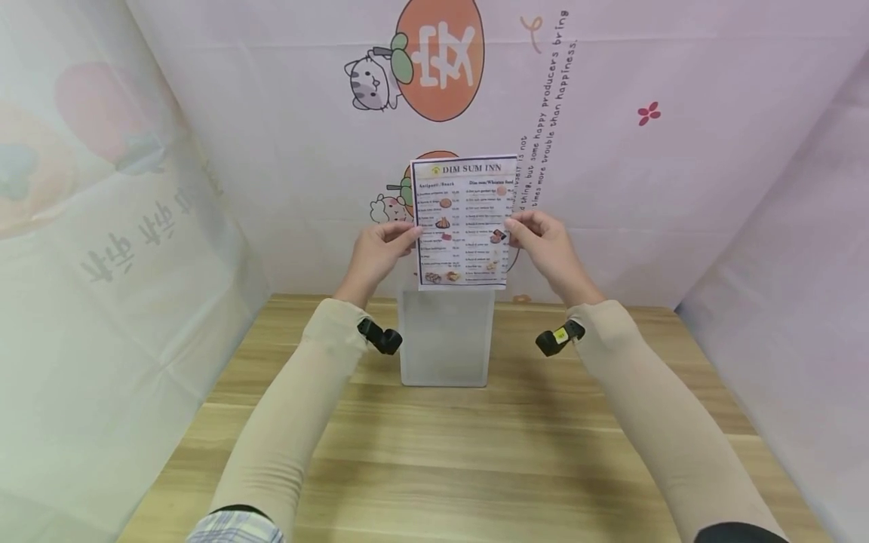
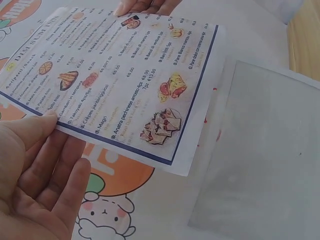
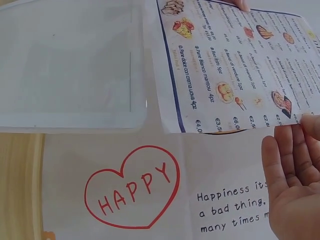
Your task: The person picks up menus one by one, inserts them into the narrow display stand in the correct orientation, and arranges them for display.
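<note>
A printed menu sheet (image 1: pixel 465 226) headed "DIM SUM INN" is held upright by both hands. At its left edge the left hand (image 1: pixel 380 253) pinches it between thumb and fingers. The right hand (image 1: pixel 551 249) pinches the opposite edge in the same way. Below and behind the sheet stands a pale translucent sign holder (image 1: pixel 446 339) on the table; the sheet's lower edge overlaps its top in the head view. In the left wrist view the menu (image 2: pixel 115 75) lies apart from the holder's panel (image 2: pixel 265 150). The right wrist view shows the menu (image 3: pixel 230 65) beside the panel (image 3: pixel 70 65).
The wooden table (image 1: pixel 434 460) reaches a printed cloth backdrop (image 1: pixel 611 188) at the rear. Cloth walls (image 1: pixel 88 317) rise on both sides. A black wrist camera sits on the left sleeve (image 1: pixel 383 337) and another on the right (image 1: pixel 558 337).
</note>
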The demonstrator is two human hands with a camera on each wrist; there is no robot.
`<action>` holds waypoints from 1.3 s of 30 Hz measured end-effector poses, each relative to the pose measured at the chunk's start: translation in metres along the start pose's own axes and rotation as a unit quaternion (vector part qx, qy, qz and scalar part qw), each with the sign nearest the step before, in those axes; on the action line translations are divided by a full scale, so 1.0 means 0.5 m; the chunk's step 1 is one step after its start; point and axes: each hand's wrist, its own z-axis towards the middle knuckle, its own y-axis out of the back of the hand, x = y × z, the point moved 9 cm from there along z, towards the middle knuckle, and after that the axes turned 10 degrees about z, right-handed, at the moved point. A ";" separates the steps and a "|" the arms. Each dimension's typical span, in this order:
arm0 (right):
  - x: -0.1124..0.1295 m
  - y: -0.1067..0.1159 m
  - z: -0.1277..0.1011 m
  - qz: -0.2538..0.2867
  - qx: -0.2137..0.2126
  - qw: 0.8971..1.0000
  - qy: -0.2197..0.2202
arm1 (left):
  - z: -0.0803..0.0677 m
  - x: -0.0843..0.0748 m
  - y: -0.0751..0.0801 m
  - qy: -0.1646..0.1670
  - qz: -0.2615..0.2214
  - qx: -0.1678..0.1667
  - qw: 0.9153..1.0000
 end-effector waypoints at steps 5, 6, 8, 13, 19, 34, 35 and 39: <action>0.009 -0.003 0.012 0.003 0.000 1.000 0.007 | 0.008 -0.003 0.008 -0.001 0.000 -0.005 1.000; 0.010 -0.004 0.015 0.004 0.000 1.000 0.008 | 0.009 -0.003 0.010 0.000 0.001 -0.007 1.000; 0.010 -0.005 0.019 0.006 -0.002 1.000 0.008 | 0.012 -0.001 0.013 0.001 0.007 -0.010 1.000; 0.011 -0.013 0.024 0.015 -0.006 1.000 0.003 | 0.016 0.007 0.017 0.002 0.018 -0.011 1.000; 0.011 -0.022 0.024 0.012 0.000 1.000 0.009 | 0.017 0.014 0.019 -0.007 0.012 -0.010 1.000; 0.005 -0.033 0.028 0.011 0.007 1.000 0.008 | 0.021 0.032 0.024 -0.004 0.003 -0.015 1.000; 0.004 -0.034 0.028 0.012 0.007 1.000 0.008 | 0.020 0.032 0.025 -0.004 0.004 -0.016 1.000; -0.004 -0.037 0.031 0.011 0.006 1.000 0.004 | 0.017 0.035 0.028 -0.002 0.002 -0.017 1.000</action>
